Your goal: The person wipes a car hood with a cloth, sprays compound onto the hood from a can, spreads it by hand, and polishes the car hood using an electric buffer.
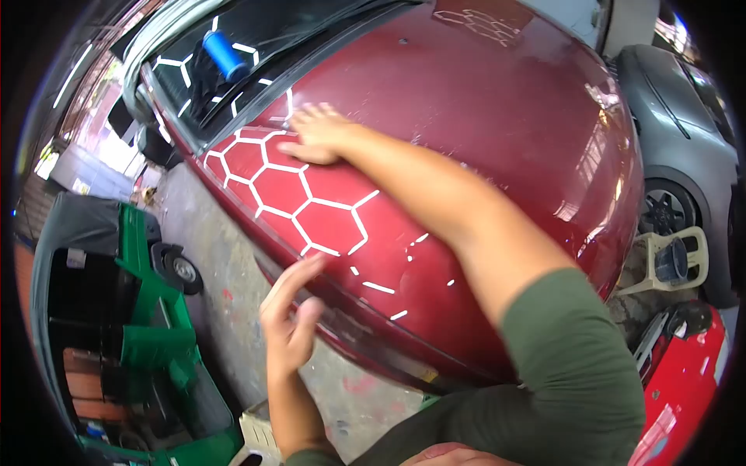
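On the dark red car hood, my right hand lies flat near the windshield edge, fingers spread, with nothing visible in it. White hexagon-shaped light reflections show on the glossy paint beside and below it. My left hand is raised by the near side edge of the hood, its fingers apart and curved, holding nothing that I can see. A blue cylindrical object rests on the windshield, beyond my right hand.
A green vehicle stands at the left. To the right are a silver car, a cream plastic chair with a dark container, and a bright red vehicle part. Concrete floor shows between the vehicles.
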Demonstrator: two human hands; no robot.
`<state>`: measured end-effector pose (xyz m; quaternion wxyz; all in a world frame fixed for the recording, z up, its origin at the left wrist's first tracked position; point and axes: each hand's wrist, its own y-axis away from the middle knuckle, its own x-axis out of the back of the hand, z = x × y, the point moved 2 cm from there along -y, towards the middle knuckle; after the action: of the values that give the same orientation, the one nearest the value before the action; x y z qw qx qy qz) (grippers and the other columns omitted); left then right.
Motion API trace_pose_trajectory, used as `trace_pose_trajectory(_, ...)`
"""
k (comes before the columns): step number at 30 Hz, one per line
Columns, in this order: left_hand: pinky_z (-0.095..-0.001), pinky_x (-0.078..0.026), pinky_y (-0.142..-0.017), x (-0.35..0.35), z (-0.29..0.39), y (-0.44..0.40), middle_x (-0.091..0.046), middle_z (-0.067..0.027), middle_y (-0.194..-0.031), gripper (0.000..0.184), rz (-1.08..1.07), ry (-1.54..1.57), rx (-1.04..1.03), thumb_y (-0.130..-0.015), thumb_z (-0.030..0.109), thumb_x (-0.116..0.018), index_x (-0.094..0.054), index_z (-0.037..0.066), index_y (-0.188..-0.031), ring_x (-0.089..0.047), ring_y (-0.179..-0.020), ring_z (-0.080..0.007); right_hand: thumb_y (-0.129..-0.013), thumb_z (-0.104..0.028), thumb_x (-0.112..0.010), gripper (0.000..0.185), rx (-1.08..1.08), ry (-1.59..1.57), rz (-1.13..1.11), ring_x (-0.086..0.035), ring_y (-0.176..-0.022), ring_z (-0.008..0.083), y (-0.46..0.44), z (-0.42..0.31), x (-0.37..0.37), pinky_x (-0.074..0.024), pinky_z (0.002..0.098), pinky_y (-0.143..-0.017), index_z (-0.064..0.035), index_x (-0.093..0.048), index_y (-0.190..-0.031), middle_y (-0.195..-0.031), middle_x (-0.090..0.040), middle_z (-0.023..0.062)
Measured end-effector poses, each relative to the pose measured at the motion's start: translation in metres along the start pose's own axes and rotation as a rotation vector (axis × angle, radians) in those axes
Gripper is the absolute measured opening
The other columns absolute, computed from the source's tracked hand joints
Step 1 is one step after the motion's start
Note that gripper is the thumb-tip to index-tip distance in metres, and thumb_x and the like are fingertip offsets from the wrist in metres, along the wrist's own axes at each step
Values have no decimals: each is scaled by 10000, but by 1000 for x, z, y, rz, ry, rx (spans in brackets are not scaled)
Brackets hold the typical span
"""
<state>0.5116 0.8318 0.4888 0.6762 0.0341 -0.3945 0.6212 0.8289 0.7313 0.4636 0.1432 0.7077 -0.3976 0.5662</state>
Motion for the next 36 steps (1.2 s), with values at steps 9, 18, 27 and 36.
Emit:
trace_pose_trajectory(9, -391, -452, -1133, 55, -60, 111, -701, -193, -1307, 371, 471, -352, 409, -1095, 180, -568, -643, -103, -1323, -646, -1249, -264, -1052, -668, -337, 864, -265, 93, 158, -135, -1633, 329, 106, 92, 34, -98, 523, -1321, -71, -264, -1673, -1757, -206, 132)
trace_pose_trajectory(18, -436, -343, -1218, 67, -163, -177, -525, -246, -1549, 691, 33, -966, 67, -995, 465, -690, -566, -33, -1457, -465, -1462, -415, -1042, -515, -550, 716, -1040, 152, 669, -422, -1491, 390, 676, 324, 57, -316, 424, -1236, 14, -493, -1521, -1576, -484, 258)
trace_pose_trajectory(27, -486, -139, -1310, -182, -145, -404, -217, -220, -1738, 1163, -158, -1027, 248, -910, 889, -379, -232, 21, -1671, -174, -1624, -348, -1134, -502, -397, 710, -1958, -39, 916, -500, -1436, 381, 1208, 41, -234, -346, 421, -1224, 115, -532, -1458, -1539, -528, 277)
trace_pose_trajectory(36, -603, -360, -1191, -630, 221, -212, -582, -196, -1498, 985, -1089, -679, -797, -807, 804, -641, -615, 57, -1450, -483, -1448, -407, -1107, -338, -547, 474, -1748, 12, 1129, -664, -1218, 375, 992, 130, -183, -500, 427, -1053, 76, -690, -1287, -1318, -698, 262)
